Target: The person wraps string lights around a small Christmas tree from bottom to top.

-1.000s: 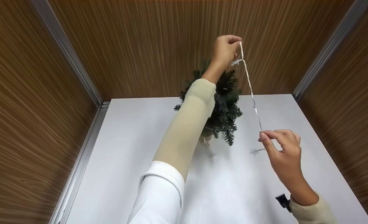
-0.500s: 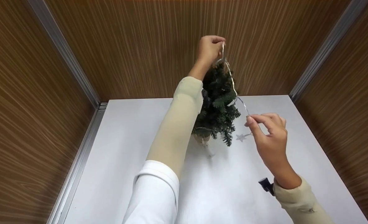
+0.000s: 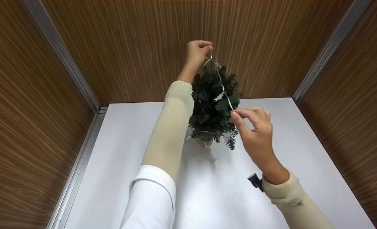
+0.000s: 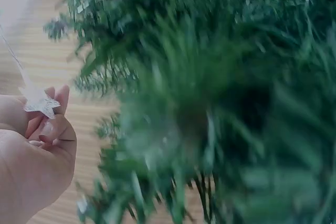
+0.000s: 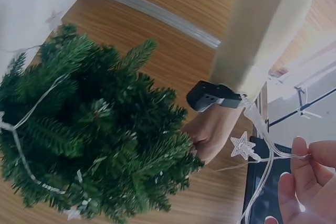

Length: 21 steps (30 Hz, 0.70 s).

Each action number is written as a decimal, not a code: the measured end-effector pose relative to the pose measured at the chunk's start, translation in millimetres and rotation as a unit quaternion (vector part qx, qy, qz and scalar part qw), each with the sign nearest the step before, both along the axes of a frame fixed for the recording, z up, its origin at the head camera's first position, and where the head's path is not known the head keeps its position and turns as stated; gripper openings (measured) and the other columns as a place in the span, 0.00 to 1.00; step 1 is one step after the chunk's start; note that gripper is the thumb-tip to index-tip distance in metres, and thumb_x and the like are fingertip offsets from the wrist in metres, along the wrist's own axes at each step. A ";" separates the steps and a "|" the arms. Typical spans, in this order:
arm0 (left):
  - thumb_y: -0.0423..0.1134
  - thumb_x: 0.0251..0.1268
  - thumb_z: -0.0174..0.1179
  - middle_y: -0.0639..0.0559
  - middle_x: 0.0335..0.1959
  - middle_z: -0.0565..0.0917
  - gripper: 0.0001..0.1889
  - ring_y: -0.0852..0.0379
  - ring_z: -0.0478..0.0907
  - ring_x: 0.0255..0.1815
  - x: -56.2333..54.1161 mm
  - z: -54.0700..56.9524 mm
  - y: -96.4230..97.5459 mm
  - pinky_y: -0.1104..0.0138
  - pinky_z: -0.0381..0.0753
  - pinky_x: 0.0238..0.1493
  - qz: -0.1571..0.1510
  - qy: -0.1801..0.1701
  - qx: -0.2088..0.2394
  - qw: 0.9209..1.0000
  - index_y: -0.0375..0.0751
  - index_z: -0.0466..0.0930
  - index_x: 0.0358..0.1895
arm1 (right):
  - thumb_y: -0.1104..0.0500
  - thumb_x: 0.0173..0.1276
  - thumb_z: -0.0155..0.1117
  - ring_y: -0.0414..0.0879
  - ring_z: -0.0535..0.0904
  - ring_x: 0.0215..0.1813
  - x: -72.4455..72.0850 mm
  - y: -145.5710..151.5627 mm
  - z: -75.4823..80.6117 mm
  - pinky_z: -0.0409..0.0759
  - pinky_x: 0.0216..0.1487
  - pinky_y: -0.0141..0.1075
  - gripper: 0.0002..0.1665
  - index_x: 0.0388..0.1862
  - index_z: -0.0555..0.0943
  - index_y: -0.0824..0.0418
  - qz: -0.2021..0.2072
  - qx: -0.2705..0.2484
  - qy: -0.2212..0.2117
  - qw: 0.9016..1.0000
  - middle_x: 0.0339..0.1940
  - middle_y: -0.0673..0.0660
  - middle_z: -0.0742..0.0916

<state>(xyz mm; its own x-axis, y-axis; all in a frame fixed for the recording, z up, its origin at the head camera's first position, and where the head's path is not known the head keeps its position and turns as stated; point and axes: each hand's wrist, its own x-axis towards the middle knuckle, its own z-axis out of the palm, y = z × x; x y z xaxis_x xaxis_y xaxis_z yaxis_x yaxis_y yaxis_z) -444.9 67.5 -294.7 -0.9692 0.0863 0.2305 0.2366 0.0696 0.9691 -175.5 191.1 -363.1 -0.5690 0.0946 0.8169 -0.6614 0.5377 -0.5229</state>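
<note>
A small artificial Christmas tree (image 3: 207, 101) stands near the back of the white table. My left hand (image 3: 197, 55) is raised behind and above its top, thumb and fingertips pinching a string of star lights (image 3: 222, 81). The wire runs down across the right front of the branches to my right hand (image 3: 257, 133), which pinches it between thumb and index finger. In the left wrist view a clear star (image 4: 41, 102) lies against the left hand's fingers. The right wrist view shows another star (image 5: 241, 145) close to my right fingertips, and more wire lying round the tree's branches.
Wood-grain panels (image 3: 128, 47) with metal corner rails enclose the white table (image 3: 121, 143) at the back and sides. A pale strand end (image 3: 211, 154) trails on the table before the tree's base. A black wrist camera (image 3: 255, 182) sticks out from the right sleeve.
Both hands have moved left, the right one also upward. The wire, earlier stretched out to the tree's right, now lies across its front right side, and its hanging star overlaps the lower branches.
</note>
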 end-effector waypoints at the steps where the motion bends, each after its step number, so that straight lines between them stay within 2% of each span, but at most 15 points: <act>1: 0.29 0.73 0.58 0.40 0.45 0.88 0.10 0.64 0.72 0.23 -1.3 -1.6 -3.9 0.71 0.74 0.30 0.002 -0.002 -0.006 1.000 0.30 0.86 0.49 | 0.67 0.66 0.70 0.40 0.74 0.43 -1.0 -2.9 0.7 0.61 0.60 0.38 0.02 0.36 0.88 0.63 0.002 0.001 -0.001 1.000 0.31 0.56 0.84; 5: 0.32 0.74 0.59 0.42 0.48 0.88 0.11 0.62 0.77 0.31 -6.2 -8.6 -19.2 0.70 0.76 0.34 0.001 -0.008 -0.027 1.000 0.31 0.86 0.51 | 0.66 0.66 0.70 0.44 0.74 0.42 -5.6 -14.9 2.3 0.61 0.58 0.38 0.02 0.35 0.88 0.64 0.014 0.007 0.002 1.000 0.30 0.56 0.85; 8: 0.32 0.74 0.58 0.41 0.49 0.88 0.11 0.61 0.78 0.34 -9.2 -14.7 -29.6 0.70 0.75 0.34 -0.003 -0.011 -0.020 1.000 0.31 0.85 0.52 | 0.69 0.65 0.70 0.46 0.74 0.40 -9.0 -24.3 2.8 0.61 0.57 0.38 0.01 0.34 0.88 0.65 0.028 0.011 0.009 1.000 0.29 0.55 0.85; 12: 0.31 0.74 0.59 0.39 0.49 0.88 0.11 0.61 0.77 0.31 -12.7 -24.2 -41.3 0.71 0.73 0.32 -0.007 -0.016 0.008 1.000 0.29 0.85 0.52 | 0.69 0.64 0.70 0.47 0.73 0.40 -12.1 -34.6 1.9 0.60 0.57 0.40 0.02 0.33 0.88 0.64 0.045 0.014 0.011 0.999 0.27 0.54 0.85; 15: 0.31 0.73 0.59 0.39 0.48 0.88 0.11 0.61 0.75 0.28 -14.4 -32.2 -49.2 0.73 0.72 0.29 -0.005 -0.024 0.022 0.999 0.29 0.85 0.52 | 0.66 0.67 0.69 0.47 0.74 0.40 -13.7 -40.5 -0.4 0.60 0.56 0.41 0.02 0.34 0.88 0.64 0.054 0.019 0.008 0.998 0.27 0.53 0.86; 21: 0.30 0.74 0.58 0.38 0.47 0.88 0.11 0.62 0.70 0.20 -14.6 -50.8 -62.3 0.74 0.67 0.21 0.001 -0.047 0.061 0.997 0.29 0.85 0.52 | 0.65 0.67 0.70 0.47 0.74 0.41 -14.6 -47.3 -4.8 0.61 0.58 0.42 0.02 0.36 0.88 0.63 0.059 0.039 -0.005 0.997 0.27 0.52 0.86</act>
<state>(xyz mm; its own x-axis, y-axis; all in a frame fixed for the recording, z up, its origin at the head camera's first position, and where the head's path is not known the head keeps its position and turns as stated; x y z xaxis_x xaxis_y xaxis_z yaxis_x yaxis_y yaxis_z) -459.5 5.2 -345.5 -0.9871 0.0619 0.1476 0.1446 -0.0500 0.9882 -190.1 143.8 -367.9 -0.5798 -0.0378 0.8139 -0.7180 0.4958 -0.4885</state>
